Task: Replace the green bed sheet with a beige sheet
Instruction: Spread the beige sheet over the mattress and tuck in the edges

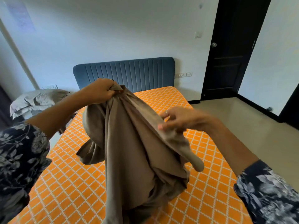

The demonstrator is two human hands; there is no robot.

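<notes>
Left hand (101,90) is fisted tight around a bunched corner of the beige sheet (129,143), holding it up over the mattress (72,183). Right hand (179,120) pinches a fold lower down with fingers loosely curled, though it's blurry. The rest of the sheet droops onto the mattress.

A blue ribbed headboard (124,72) stands against the far white wall (113,29). A black door (229,50) with a round knob is at the right. Pale glossy floor (242,120) lies right of the orange diamond-patterned mattress (72,183). Grey pillows (35,101) are piled at the far left.
</notes>
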